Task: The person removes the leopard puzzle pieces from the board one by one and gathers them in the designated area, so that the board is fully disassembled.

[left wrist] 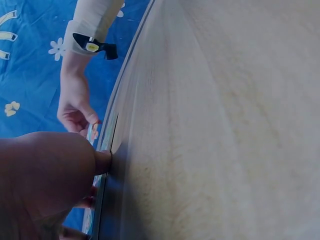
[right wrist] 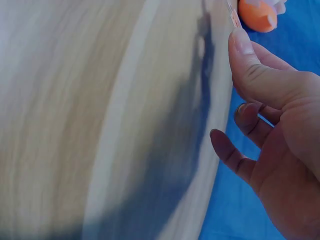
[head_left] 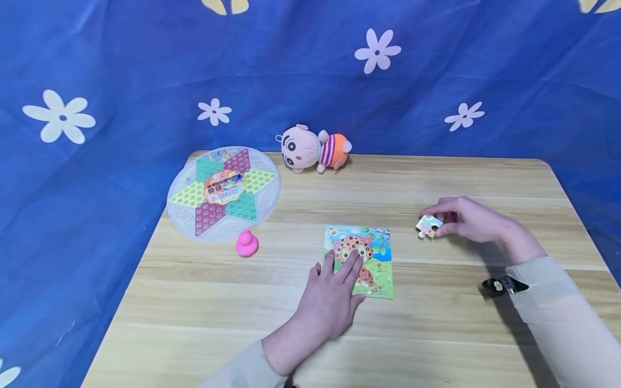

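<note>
A leopard jigsaw puzzle point(head_left: 385, 275) lies flat near the middle of the wooden table. My left hand point(head_left: 330, 302) rests on its left part with fingers spread, covering some of the picture. To the right of the puzzle, my right hand point(head_left: 473, 220) pinches a loose jigsaw piece point(head_left: 425, 222) between thumb and fingers, above the table. From the right wrist, only a thin edge of the jigsaw piece point(right wrist: 235, 17) shows past the thumb; the other fingers are loosely bent. The left wrist view shows the right hand point(left wrist: 75, 102) beyond the left thumb.
A round Chinese checkers board point(head_left: 181, 215) lies at the back left, with a pink toy duck point(head_left: 247, 245) by its lower edge. A plush doll point(head_left: 301, 148) lies at the table's back edge. Blue flowered cloth point(head_left: 310, 64) hangs behind the wooden table point(head_left: 204, 302).
</note>
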{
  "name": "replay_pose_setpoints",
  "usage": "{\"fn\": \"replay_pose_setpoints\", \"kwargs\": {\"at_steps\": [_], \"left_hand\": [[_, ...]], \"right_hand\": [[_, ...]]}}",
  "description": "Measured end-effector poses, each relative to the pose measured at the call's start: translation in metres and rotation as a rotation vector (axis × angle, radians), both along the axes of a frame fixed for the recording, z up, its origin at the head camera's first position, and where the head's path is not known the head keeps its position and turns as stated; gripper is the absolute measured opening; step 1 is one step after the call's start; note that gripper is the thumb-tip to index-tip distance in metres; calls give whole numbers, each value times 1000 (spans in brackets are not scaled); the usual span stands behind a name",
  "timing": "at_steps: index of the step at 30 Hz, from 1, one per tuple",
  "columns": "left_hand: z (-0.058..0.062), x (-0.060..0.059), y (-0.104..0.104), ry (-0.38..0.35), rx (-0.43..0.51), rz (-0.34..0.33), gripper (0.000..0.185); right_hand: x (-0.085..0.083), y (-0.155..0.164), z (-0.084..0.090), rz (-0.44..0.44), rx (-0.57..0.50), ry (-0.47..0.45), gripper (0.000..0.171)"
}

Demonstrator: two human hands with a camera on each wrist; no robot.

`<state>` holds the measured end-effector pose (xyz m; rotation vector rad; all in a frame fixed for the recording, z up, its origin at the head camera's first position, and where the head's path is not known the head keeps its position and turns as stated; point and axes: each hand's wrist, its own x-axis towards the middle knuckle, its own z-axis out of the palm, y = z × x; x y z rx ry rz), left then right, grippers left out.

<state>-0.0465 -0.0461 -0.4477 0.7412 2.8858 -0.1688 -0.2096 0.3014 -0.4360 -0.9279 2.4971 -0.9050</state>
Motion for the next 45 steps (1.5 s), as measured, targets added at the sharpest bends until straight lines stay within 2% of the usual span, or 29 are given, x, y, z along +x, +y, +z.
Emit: {"fn": "replay_pose_setpoints", "kwargs": {"at_steps": [5,10,13,18,22,25,28,33,36,45], "left_hand": [[0,1,0,-4,10,-2,74],[0,1,0,5,19,-3,74],[-1,1,-1,16,21,-2,74],[-2,1,-1,27,29,-3,74],[-3,1,-2,32,21,-2,74],[-4,1,-2,33,19,-1,74],[-4,1,-2,33,22,-3,74],[-5,1,-2,43,27,-9,74],[-6,1,-2,49,29,-10,73],[-6,1,-2,41,32,-8,74]], "right_hand": [[-2,9,-10,-9,29,4,48],[0,11,-19,-27,26,52,51],[5,9,-23,-108,-14,119,50],[18,1,-33,-271,-65,247,37],[26,-5,-36,-367,-46,315,50],[28,-7,-35,-409,12,311,61],[28,-8,-35,-412,66,288,65],[28,-11,-34,-392,73,290,56],[26,-12,-30,-361,73,276,51],[16,-5,-24,-244,97,198,51]]}}
